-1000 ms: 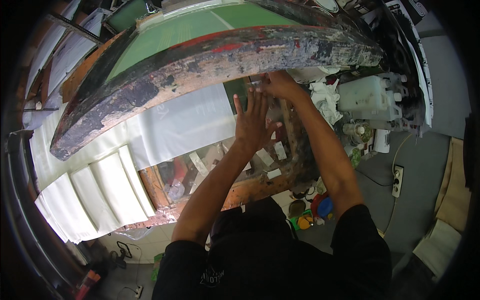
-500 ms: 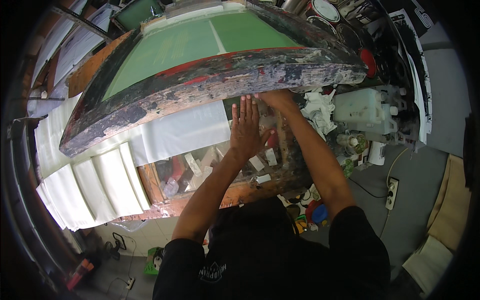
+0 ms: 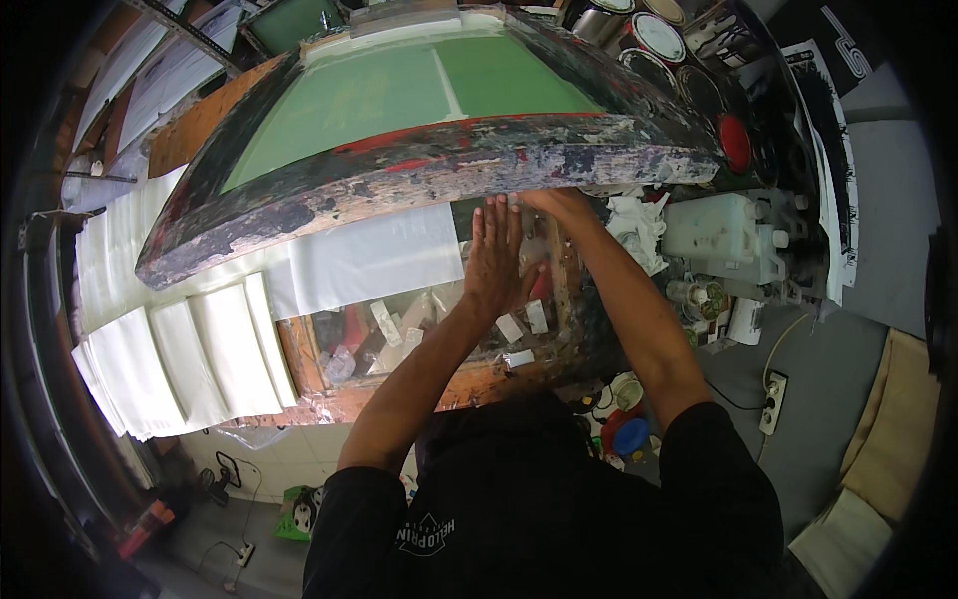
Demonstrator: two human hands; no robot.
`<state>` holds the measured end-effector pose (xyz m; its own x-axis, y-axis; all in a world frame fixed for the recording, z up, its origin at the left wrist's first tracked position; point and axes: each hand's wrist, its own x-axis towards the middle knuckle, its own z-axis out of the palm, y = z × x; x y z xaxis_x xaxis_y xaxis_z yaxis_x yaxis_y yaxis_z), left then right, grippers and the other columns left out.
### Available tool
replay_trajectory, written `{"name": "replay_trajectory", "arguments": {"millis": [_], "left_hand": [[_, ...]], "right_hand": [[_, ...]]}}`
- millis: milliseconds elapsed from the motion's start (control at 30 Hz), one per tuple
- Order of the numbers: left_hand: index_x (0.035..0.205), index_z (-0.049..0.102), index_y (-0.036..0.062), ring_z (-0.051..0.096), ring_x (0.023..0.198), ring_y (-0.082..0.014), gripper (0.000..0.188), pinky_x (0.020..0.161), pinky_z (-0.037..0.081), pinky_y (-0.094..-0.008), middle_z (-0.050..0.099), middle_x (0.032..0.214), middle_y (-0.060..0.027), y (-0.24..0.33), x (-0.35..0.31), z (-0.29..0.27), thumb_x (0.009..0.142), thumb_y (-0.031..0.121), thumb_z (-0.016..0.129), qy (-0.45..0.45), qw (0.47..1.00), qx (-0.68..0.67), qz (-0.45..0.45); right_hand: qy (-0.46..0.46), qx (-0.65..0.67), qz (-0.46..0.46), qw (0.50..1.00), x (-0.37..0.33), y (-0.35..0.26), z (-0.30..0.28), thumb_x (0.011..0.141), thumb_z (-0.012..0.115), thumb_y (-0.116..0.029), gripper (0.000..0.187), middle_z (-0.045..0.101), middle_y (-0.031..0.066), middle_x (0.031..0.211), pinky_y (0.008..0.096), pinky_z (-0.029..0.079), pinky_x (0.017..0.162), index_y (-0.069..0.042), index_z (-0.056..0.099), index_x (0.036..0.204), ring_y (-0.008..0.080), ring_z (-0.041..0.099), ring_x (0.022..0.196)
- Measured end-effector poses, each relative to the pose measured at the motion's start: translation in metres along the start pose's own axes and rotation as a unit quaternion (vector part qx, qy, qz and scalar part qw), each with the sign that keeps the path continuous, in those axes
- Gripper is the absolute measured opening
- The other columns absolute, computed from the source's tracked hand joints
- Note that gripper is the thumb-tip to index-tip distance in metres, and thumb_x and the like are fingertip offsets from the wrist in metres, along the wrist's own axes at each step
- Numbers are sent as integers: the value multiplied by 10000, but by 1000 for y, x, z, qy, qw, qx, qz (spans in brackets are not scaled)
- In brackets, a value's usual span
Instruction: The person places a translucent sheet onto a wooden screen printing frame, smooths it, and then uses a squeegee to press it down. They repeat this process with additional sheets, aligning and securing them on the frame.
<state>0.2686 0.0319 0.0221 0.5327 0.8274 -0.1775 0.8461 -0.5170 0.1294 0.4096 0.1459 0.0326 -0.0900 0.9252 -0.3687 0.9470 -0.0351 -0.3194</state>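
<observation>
A silk-screen frame [image 3: 429, 178] with a paint-crusted wooden edge and green mesh [image 3: 349, 105] is tilted up above the table. Below its near edge lies a pale, smooth sheet [image 3: 374, 262], partly covered by the frame. My left hand [image 3: 493, 262] is flat with fingers stretched forward, just right of the sheet's right edge, over the clear tabletop. Its fingertips reach the frame's lower edge. Beside them, my right hand [image 3: 559, 204] reaches under the same edge from the right. Its fingers are mostly hidden, so I cannot tell what they touch.
Folded white fabric [image 3: 215, 349] hangs over the table's left end. White scraps [image 3: 519, 357] show at the tabletop [image 3: 439, 384]. To the right are crumpled paper [image 3: 636, 230], plastic jugs [image 3: 714, 228] and paint cans [image 3: 659, 38]. A power strip [image 3: 772, 402] is on the grey surface.
The view has shifted slightly, so the frame and cans appear a little lower. Both hands keep nearly the same place by the frame's edge, the left still flat.
</observation>
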Motion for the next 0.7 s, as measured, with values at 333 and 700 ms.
{"name": "replay_trajectory", "arguments": {"millis": [333,700], "left_hand": [[1584,181,-121,84,1576,-452,1022,1277,67,-577,158,1668,-313,-4,0,3,987,674,419,18,999,-44,2],[1572,224,-121,63,1589,-423,1075,1259,51,-619,170,1665,-320,-2,13,11,934,707,477,12,999,-31,-6]], "right_hand": [[167,117,-67,977,6,66,73,827,805,-431,793,477,263,1513,494,309,1208,-33,520,1451,424,425,1430],[364,283,-79,884,-38,22,69,862,778,-127,474,592,214,1168,456,529,902,27,590,1268,395,604,1073]]}}
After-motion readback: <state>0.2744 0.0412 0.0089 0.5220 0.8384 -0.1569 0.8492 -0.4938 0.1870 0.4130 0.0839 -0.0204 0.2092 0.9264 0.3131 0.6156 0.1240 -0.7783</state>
